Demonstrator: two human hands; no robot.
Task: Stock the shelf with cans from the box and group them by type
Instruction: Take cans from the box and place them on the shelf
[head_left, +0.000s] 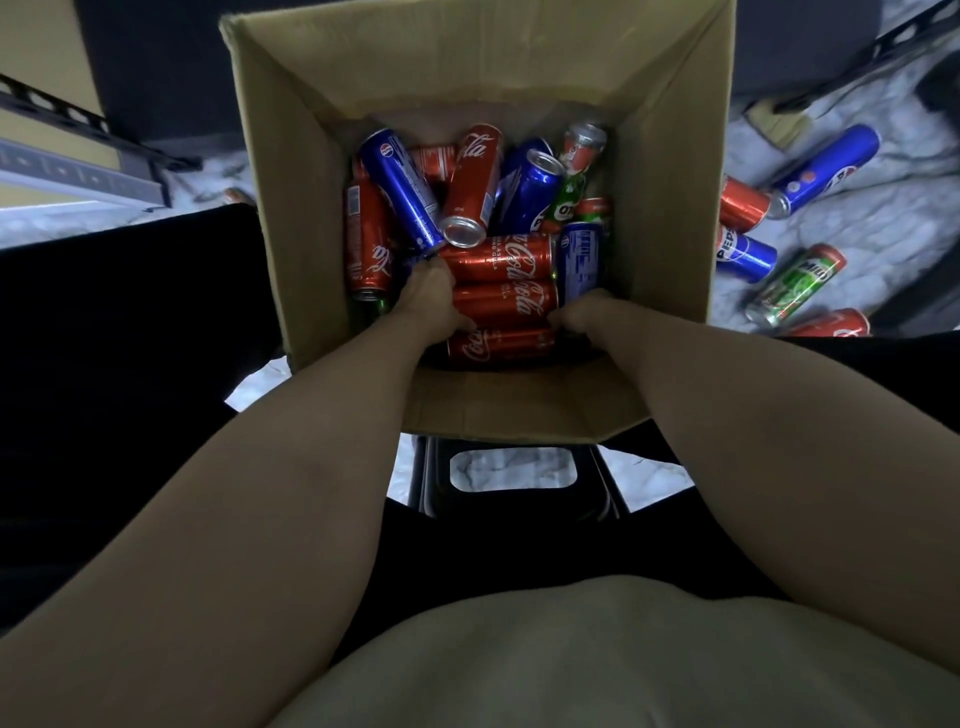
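both hands reach down into the box (311, 171), where red, blue and green cans lie jumbled. the left hand (428, 301) and right hand (584, 314) sit at either end of a red can (504, 303) near the front wall; their fingers are hidden, so whether they grip it i cannot tell. more red cans lie touching it above and below. a blue can (579, 262) rests just beside the right hand. outside, right of the box, loose cans (797, 283) lie on the marble floor (883, 218). a dark stool (514, 499) shows below the box.
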